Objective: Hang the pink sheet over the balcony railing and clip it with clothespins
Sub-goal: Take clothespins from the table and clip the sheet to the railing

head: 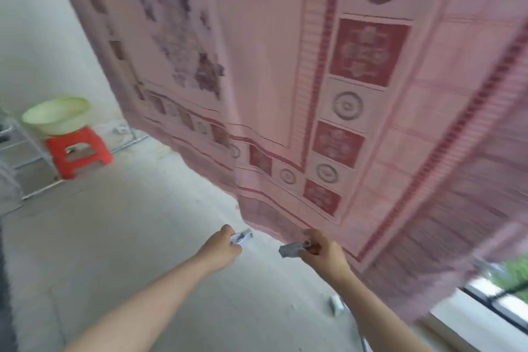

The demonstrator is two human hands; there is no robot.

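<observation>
While the pink sheet (285, 66) is hanging down in front of me, filling the upper and right part of my view with its lower hem swinging just above the concrete floor (128, 237), I am holding both arms out toward that hem. My left hand (221, 248) is closing its fingers around a pale clothespin (241, 236), just left of the sheet's lowest edge and not touching the cloth. My right hand (323, 251) is gripping a second clothespin (293, 249) right at the hem, its pale end pointing left. Far to the left of the sheet, a green basin (57, 114) is sitting on a red stool (78, 151). The railing is hidden behind the sheet, so I cannot tell where the cloth is resting.
</observation>
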